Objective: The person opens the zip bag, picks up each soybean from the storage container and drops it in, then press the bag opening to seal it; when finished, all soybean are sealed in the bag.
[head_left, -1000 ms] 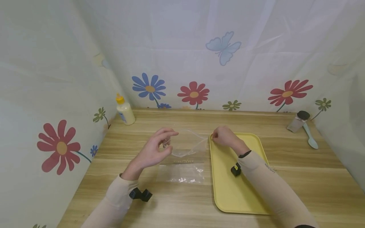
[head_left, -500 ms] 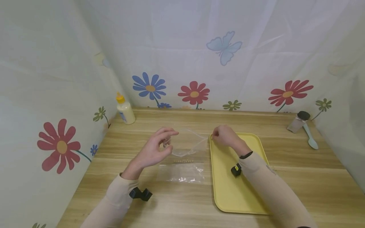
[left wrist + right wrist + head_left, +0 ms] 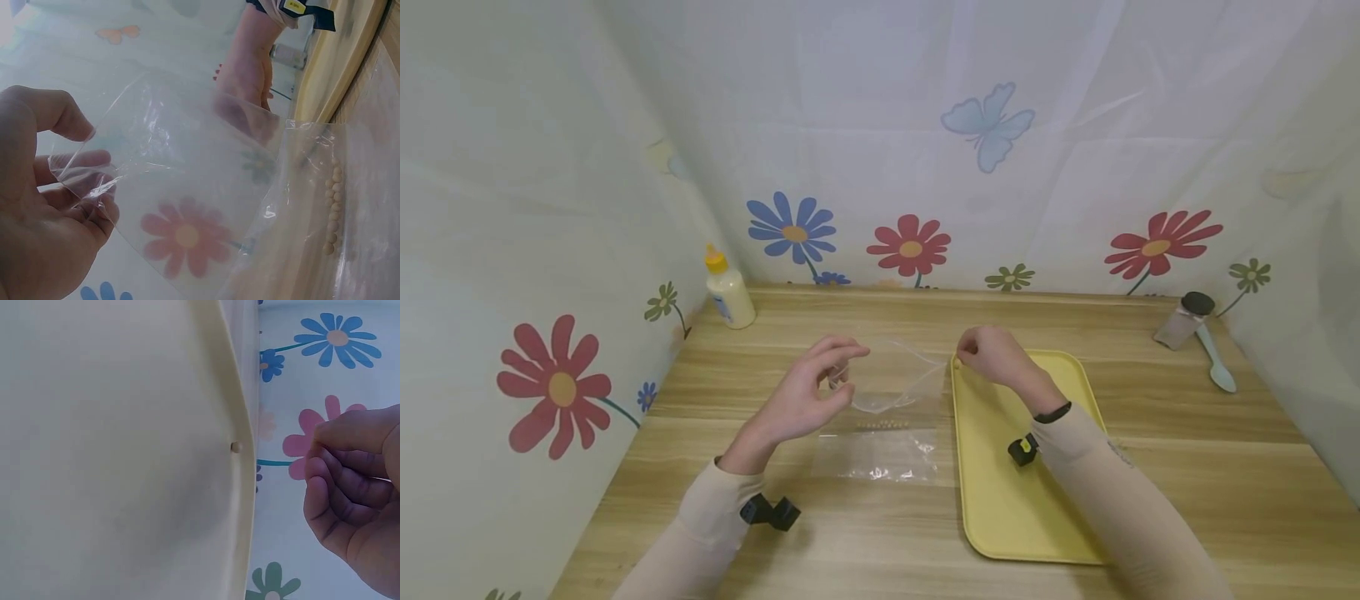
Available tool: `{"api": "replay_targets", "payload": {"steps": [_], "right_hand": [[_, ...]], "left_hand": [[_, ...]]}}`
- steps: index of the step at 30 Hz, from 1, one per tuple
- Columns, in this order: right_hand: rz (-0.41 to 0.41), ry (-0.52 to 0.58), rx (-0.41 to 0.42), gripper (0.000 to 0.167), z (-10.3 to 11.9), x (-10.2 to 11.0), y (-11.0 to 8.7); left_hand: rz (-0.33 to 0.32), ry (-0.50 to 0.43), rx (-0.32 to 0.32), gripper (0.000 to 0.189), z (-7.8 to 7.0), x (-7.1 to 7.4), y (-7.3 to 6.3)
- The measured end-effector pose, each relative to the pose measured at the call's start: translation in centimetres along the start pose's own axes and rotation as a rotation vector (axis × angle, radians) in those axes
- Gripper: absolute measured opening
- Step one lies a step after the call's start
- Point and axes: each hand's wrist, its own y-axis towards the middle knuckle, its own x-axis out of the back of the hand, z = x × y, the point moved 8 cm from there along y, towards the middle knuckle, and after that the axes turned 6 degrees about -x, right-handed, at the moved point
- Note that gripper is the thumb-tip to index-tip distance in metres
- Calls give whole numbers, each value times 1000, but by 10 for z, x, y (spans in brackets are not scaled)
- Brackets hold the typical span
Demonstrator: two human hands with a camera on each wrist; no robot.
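Observation:
My left hand (image 3: 801,392) grips one side of the mouth of a clear plastic bag (image 3: 150,156), its fingers partly behind the film. Several small pale round beads (image 3: 333,212) sit in the bag, in a row along a fold. At the far left corner of the yellow tray (image 3: 1007,508), my right hand (image 3: 1000,358) hovers above the rim with thumb and index fingertips brought together. I cannot tell whether those fingertips pinch a bead. One bead (image 3: 236,447) lies on the tray against its rim, just below the fingers.
A glue-like bottle with a yellow cap (image 3: 732,296) stands at the back left of the wooden table (image 3: 880,550). To the right, beyond the tray, are a black-lidded jar (image 3: 1183,321) and a pale blue spoon (image 3: 1219,367). A flowered curtain (image 3: 880,142) hangs behind the table.
My right hand has risen slightly from the tray's corner, and the bead at the rim shows below it now. My left hand and the bag have stayed in place.

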Motion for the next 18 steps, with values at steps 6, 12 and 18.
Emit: {"api": "replay_targets", "payload": {"steps": [6, 12, 18], "right_hand": [[-44, 14, 44, 13, 7, 6, -4], [-68, 31, 68, 13, 17, 15, -12], [-112, 50, 102, 14, 28, 27, -20]], "left_hand": [[0, -3, 4, 48, 0, 0, 0], [2, -6, 9, 48, 0, 0, 0], [2, -5, 9, 49, 0, 0, 0]]}}
